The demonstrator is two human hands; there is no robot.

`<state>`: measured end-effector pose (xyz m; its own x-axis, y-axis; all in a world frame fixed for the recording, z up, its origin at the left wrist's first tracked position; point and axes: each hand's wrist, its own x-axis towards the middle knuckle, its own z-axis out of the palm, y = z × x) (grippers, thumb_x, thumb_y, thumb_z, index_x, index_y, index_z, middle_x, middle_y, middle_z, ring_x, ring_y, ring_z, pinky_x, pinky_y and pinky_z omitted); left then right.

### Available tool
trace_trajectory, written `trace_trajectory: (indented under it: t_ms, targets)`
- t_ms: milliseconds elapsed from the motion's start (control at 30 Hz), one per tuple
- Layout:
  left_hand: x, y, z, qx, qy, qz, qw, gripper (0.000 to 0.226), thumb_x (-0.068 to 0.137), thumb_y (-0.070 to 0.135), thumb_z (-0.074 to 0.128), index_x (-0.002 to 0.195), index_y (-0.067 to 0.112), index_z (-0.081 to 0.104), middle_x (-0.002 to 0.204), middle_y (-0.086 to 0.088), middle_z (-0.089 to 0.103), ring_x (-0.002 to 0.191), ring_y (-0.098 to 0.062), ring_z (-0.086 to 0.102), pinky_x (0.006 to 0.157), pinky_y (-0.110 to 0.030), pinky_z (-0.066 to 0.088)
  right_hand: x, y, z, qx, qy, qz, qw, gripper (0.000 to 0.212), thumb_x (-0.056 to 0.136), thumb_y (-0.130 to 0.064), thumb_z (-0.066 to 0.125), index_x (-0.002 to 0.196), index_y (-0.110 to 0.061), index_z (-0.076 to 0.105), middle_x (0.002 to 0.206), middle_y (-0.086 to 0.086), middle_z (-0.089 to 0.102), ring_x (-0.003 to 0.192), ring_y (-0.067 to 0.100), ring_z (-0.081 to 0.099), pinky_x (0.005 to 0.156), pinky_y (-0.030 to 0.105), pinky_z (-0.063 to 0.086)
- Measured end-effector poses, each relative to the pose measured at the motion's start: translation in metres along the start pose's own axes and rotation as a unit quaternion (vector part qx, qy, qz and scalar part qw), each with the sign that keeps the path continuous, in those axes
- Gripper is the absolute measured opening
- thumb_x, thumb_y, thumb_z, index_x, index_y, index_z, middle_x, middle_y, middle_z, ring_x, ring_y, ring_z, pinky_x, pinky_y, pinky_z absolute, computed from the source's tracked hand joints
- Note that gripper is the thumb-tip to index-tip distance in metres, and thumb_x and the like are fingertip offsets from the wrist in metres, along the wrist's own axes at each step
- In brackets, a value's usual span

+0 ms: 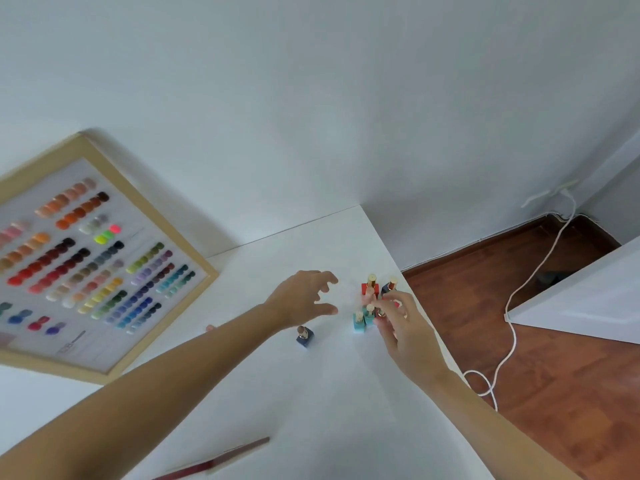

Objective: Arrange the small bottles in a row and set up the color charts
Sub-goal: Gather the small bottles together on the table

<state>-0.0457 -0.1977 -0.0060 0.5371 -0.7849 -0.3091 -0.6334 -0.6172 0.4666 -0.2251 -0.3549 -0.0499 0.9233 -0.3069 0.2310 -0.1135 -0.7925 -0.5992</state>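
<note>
A cluster of small square bottles with gold caps stands near the table's right edge: a red one [369,288], a dark one [389,287] and two turquoise ones [360,322]. A dark blue bottle [304,336] stands alone to the left, just below my left hand [301,301], which hovers open with fingers spread. My right hand [401,323] reaches into the cluster and pinches a small red bottle [382,312] between thumb and fingers. A framed color chart [86,258] leans against the wall at the left. A second chart's red edge [221,459] lies at the table's front.
The white table [311,393] ends just right of the bottles, with wooden floor [554,358] beyond. A white cable [512,306] runs across the floor. A white panel [588,299] stands at the right. Something small and pink [210,328] peeks out behind my left forearm.
</note>
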Motion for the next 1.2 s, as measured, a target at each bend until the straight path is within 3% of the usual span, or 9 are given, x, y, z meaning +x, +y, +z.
trace_trajectory:
  t_ms: [67,200,400,533,700,867,1000,1200]
  targets:
    - [-0.016,-0.023,-0.02,-0.022,0.035,-0.027,0.999,0.045,0.08,0.044,0.07,0.12,0.029,0.055,0.109,0.008,0.063,0.087,-0.01,0.063,0.082,-0.031,0.052,0.006,-0.013,0.01,0.011,-0.007,-0.021,1.0,0.024,0.089,-0.014,0.06,0.113,-0.017,0.061,0.117,0.003,0.055,0.089,0.013,0.061,0.064,0.019,0.055]
    - [-0.055,-0.075,-0.044,0.012,0.066,-0.078,0.995,0.038,0.085,0.038,0.067,0.12,0.026,0.058,0.111,0.005,0.065,0.093,-0.011,0.062,0.085,-0.031,0.052,0.018,-0.044,0.036,0.023,-0.055,-0.07,0.996,0.021,0.089,-0.009,0.058,0.109,-0.016,0.059,0.112,0.003,0.054,0.077,0.011,0.06,0.066,0.023,0.053]
    - [-0.104,-0.125,-0.041,0.077,-0.001,-0.142,0.987,0.049,0.086,0.037,0.067,0.132,0.025,0.052,0.13,0.002,0.053,0.106,-0.016,0.058,0.095,-0.034,0.048,0.026,-0.073,0.076,0.045,-0.142,-0.07,0.986,0.025,0.093,-0.009,0.052,0.116,-0.014,0.057,0.118,0.003,0.048,0.074,0.004,0.05,0.074,0.016,0.046]
    - [-0.115,-0.142,-0.028,0.111,-0.033,-0.137,0.984,0.051,0.089,0.026,0.065,0.136,0.023,0.048,0.132,-0.001,0.049,0.112,-0.019,0.056,0.098,-0.034,0.048,0.027,-0.08,0.096,0.028,-0.188,-0.038,0.981,0.033,0.092,-0.007,0.051,0.123,-0.016,0.053,0.122,0.003,0.045,0.09,0.015,0.056,0.08,0.027,0.05]
    - [-0.113,-0.154,-0.015,0.112,-0.021,-0.144,0.983,0.041,0.09,0.017,0.064,0.13,0.021,0.055,0.121,-0.004,0.056,0.108,-0.021,0.058,0.094,-0.033,0.049,0.026,-0.082,0.107,0.01,-0.215,-0.005,0.977,0.034,0.092,-0.003,0.047,0.123,-0.015,0.054,0.119,0.006,0.049,0.102,0.02,0.054,0.084,0.032,0.051]
    - [-0.109,-0.159,-0.009,0.099,0.007,-0.139,0.985,0.025,0.096,0.024,0.055,0.119,0.019,0.063,0.113,-0.004,0.061,0.099,-0.02,0.059,0.089,-0.032,0.049,0.029,-0.081,0.11,-0.008,-0.222,0.014,0.975,0.032,0.092,0.001,0.043,0.119,-0.009,0.056,0.108,0.009,0.057,0.101,0.024,0.051,0.083,0.032,0.047]
    - [-0.104,-0.161,-0.006,0.105,0.017,-0.138,0.985,0.024,0.096,0.014,0.052,0.117,0.015,0.065,0.114,-0.005,0.063,0.102,-0.022,0.059,0.088,-0.029,0.049,0.03,-0.08,0.108,-0.016,-0.224,0.024,0.974,0.03,0.091,0.002,0.041,0.114,-0.006,0.058,0.103,0.012,0.061,0.095,0.027,0.053,0.081,0.033,0.046]
    - [-0.093,-0.144,-0.003,0.107,0.016,-0.114,0.988,0.024,0.097,0.017,0.053,0.117,0.013,0.065,0.113,-0.006,0.065,0.1,-0.022,0.061,0.087,-0.03,0.05,0.025,-0.078,0.097,-0.008,-0.218,0.039,0.975,0.021,0.087,0.004,0.045,0.1,-0.002,0.06,0.095,0.015,0.063,0.089,0.028,0.054,0.075,0.033,0.042]
